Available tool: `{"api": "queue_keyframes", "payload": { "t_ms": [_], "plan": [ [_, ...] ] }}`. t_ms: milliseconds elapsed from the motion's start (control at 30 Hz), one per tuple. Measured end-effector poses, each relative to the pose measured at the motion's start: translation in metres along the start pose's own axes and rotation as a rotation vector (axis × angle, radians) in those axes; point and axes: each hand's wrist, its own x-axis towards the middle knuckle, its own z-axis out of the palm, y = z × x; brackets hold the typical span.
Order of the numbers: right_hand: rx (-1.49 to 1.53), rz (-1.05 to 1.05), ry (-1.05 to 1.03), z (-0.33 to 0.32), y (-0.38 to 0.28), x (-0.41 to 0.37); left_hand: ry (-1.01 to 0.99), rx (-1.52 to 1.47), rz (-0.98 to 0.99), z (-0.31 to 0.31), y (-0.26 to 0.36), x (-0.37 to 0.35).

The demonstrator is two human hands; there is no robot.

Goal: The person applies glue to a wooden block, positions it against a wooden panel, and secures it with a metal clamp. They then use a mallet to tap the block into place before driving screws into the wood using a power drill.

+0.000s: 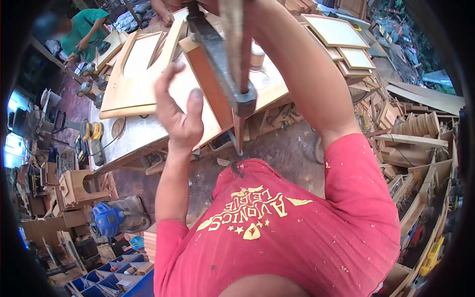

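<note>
A long bar clamp (213, 54), its metal bar and a wooden length beside it, stands large and close in the upper middle. My right arm reaches up to its far end, where my right hand (212, 7) grips it, partly cut off by the frame edge. My left hand (183, 116) is raised to the left of the clamp, open, thumb and fingers apart, with nothing in it. Beneath and behind the clamp, a brown-edged wooden board (210, 84) lies on the workbench (131, 143). A pale wooden panel with a curved cut-out (131, 89) lies behind my left hand.
A person in a green shirt (86, 29) works with a tool at the upper left; another person's hand (168, 19) shows at the top. Cordless drills (86, 91) and a yellow sander (94, 132) sit on the bench. Stacked panels (336, 32), wood scraps and a blue vacuum (106, 219) surround it.
</note>
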Motion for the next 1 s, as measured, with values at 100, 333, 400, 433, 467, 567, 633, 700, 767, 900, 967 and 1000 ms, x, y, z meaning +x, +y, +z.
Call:
{"api": "queue_keyframes", "payload": {
  "t_ms": [100,333,400,433,467,567,633,700,767,900,967,1000],
  "plan": [
    [-0.012,0.168,0.047,0.006,-0.003,-0.019,-0.283,0.168,-0.478,-0.016,-0.068,-0.079],
    [0.069,0.339,0.147,0.018,-0.005,-0.037,-0.394,0.317,-0.567,-0.006,-0.113,-0.187],
    [0.037,0.373,0.152,0.011,0.002,-0.040,-0.266,0.410,-0.483,-0.005,-0.109,-0.196],
    [0.045,0.389,0.129,0.013,0.000,-0.040,-0.177,0.494,-0.401,-0.008,-0.100,-0.197],
    [0.117,0.429,0.142,0.020,-0.009,-0.041,-0.107,0.545,-0.397,-0.017,-0.092,-0.199],
    [0.155,0.296,0.058,0.014,0.009,-0.041,-0.045,0.862,-0.482,-0.043,-0.069,-0.212],
    [0.144,0.288,0.005,0.007,0.009,-0.040,-0.152,0.762,-0.501,-0.054,-0.086,-0.230],
    [0.039,0.342,0.086,0.011,0.003,-0.040,-0.233,0.664,-0.469,-0.064,-0.111,-0.244],
    [0.066,0.288,0.018,0.004,0.010,-0.037,-0.207,0.627,-0.441,-0.069,-0.115,-0.240],
    [0.089,0.302,0.021,0.005,0.027,-0.023,-0.197,0.577,-0.457,-0.082,-0.138,-0.224],
    [0.105,0.321,0.025,0.009,0.027,-0.019,-0.247,0.544,-0.494,-0.090,-0.143,-0.217],
    [0.120,0.334,0.019,0.010,0.027,-0.018,-0.258,0.523,-0.489,-0.091,-0.144,-0.216]
  ]
}}
